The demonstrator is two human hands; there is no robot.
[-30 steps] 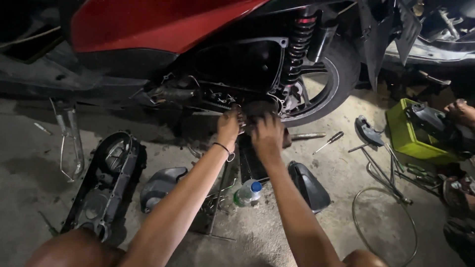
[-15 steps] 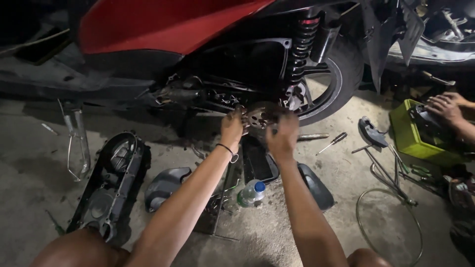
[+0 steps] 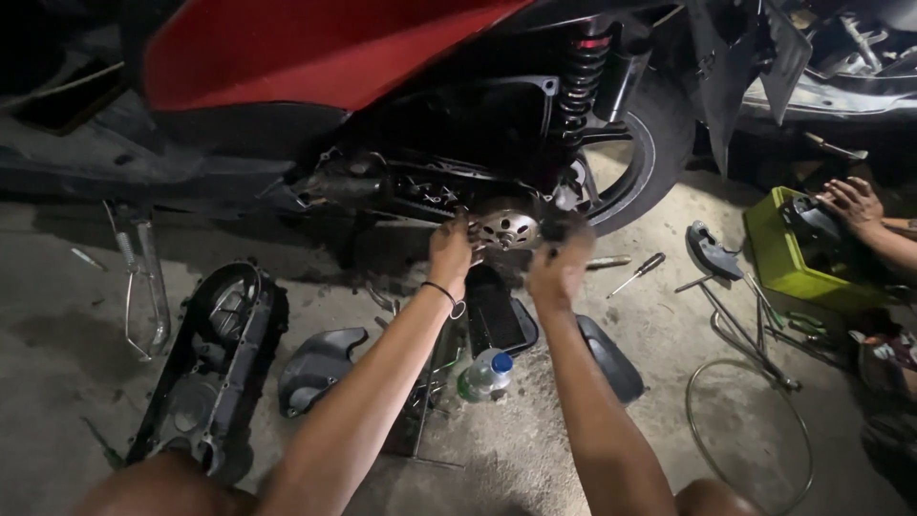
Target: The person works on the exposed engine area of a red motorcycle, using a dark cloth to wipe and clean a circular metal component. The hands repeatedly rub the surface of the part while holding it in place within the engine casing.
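Note:
A red scooter (image 3: 315,48) stands on the concrete with its drive side uncovered. Both my hands reach to a round metal clutch drum (image 3: 508,227) low at the rear of the engine, beside the rear wheel (image 3: 642,158). My left hand (image 3: 451,250), with a black band on the wrist, holds the drum's left edge. My right hand (image 3: 560,260) grips its right side, fingers curled. The drum sits between the two hands, close to the engine case.
A removed black drive cover (image 3: 212,358) lies at the left. A black tray (image 3: 499,313), a plastic bottle (image 3: 482,375), dark panels (image 3: 320,368), screwdrivers (image 3: 638,274) and a wire loop (image 3: 750,430) lie on the floor. Another person's hand (image 3: 852,205) rests at a green toolbox (image 3: 793,258).
My hands have lifted slightly and spread apart, showing the metal drum between them. The other person's hand has moved onto the green toolbox.

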